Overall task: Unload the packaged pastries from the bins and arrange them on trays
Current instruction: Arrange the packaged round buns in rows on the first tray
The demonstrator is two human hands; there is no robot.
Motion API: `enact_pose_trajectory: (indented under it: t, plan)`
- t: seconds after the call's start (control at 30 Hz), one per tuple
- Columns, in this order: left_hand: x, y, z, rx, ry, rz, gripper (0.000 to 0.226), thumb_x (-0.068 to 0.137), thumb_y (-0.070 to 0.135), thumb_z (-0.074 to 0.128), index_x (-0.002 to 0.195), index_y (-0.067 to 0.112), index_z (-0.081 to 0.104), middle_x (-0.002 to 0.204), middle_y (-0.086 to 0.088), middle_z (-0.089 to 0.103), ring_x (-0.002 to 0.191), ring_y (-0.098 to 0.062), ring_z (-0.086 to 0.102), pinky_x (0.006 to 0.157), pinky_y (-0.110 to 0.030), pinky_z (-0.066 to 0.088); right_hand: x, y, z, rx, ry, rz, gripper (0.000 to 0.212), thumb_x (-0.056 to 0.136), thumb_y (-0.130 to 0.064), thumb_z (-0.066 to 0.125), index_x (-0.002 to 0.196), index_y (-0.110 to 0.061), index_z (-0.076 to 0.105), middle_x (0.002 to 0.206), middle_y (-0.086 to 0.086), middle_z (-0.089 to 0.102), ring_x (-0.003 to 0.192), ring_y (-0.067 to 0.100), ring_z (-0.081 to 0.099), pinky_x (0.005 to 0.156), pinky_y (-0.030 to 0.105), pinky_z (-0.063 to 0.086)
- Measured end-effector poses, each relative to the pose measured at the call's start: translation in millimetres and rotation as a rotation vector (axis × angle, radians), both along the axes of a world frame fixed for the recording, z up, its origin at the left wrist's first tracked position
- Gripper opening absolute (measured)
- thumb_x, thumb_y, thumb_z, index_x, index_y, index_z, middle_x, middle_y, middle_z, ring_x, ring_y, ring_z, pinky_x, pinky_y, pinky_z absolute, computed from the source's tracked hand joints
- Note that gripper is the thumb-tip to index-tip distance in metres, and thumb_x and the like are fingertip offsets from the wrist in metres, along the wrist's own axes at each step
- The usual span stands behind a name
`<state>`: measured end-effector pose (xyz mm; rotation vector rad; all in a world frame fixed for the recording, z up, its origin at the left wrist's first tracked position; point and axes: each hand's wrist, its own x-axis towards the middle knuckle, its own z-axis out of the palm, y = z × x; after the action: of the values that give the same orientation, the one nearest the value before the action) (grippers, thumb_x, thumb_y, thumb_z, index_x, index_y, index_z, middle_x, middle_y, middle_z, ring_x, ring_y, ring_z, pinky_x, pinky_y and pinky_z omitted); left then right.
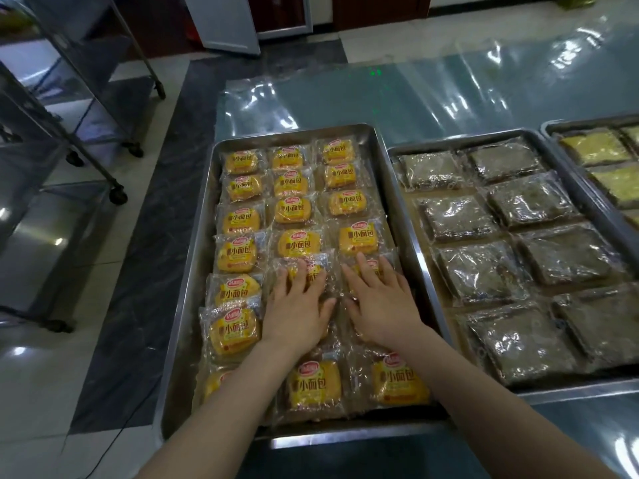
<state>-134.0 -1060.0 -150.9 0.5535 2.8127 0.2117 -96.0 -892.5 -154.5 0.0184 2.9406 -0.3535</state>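
A steel tray (207, 216) in front of me holds three columns of yellow packaged pastries (299, 243) in clear wrappers. My left hand (298, 307) lies flat, fingers spread, on a pastry pack in the middle column. My right hand (379, 304) lies flat on a pack in the right column, beside the left hand. Both hands press down with straight fingers and grip nothing. The packs under my palms are mostly hidden.
To the right, a second steel tray (408, 152) holds dark brown wrapped pastries (529, 202). A third tray (549, 127) at the far right holds yellow-green ones. Clear plastic sheet (432, 91) covers the table. Wheeled metal racks (86, 108) stand on the left floor.
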Motion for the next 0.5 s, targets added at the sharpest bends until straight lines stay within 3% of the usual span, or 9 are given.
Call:
enact_pose_trajectory:
  t: [0.13, 0.23, 0.37, 0.5]
  plan:
    - [3, -4, 4, 0.018, -0.001, -0.02, 0.06, 0.093, 0.059, 0.023, 0.147, 0.039, 0.006, 0.158, 0.002, -0.002, 0.143, -0.03, -0.006, 0.114, -0.045, 0.002, 1, 1, 1, 0.004, 0.0, 0.0, 0.061, 0.097, -0.05, 0.026, 0.151, -0.033, 0.005, 0.161, -0.001, -0.003, 0.145, 0.033, -0.004, 0.114, 0.05, 0.008]
    - [9, -12, 9, 0.084, 0.023, -0.014, 0.062, 0.094, 0.055, 0.029, 0.148, 0.038, 0.005, 0.158, 0.005, -0.003, 0.144, -0.023, -0.003, 0.114, -0.04, 0.004, 2, -2, 7, -0.051, 0.041, -0.027, 0.06, 0.098, -0.044, 0.031, 0.152, -0.031, 0.006, 0.16, 0.0, -0.002, 0.145, 0.035, -0.008, 0.115, 0.048, 0.0]
    - [15, -29, 18, 0.179, 0.085, 0.01, 0.062, 0.095, 0.052, 0.032, 0.147, 0.038, 0.003, 0.157, 0.009, -0.001, 0.144, -0.017, 0.001, 0.111, -0.034, 0.003, 7, -14, 21, -0.211, 0.169, -0.087, 0.059, 0.098, -0.031, 0.04, 0.152, -0.024, 0.017, 0.16, 0.001, 0.006, 0.146, 0.029, -0.003, 0.115, 0.039, -0.007]
    - [22, -62, 22, 0.211, 0.14, 0.086, 0.062, 0.094, 0.05, 0.033, 0.146, 0.04, 0.001, 0.156, 0.008, -0.001, 0.142, -0.013, -0.004, 0.11, -0.033, 0.0, 5, -35, 28, -0.279, 0.206, -0.044, 0.056, 0.099, -0.03, 0.038, 0.151, -0.021, 0.019, 0.159, -0.001, 0.011, 0.146, 0.02, -0.003, 0.111, 0.029, -0.008]
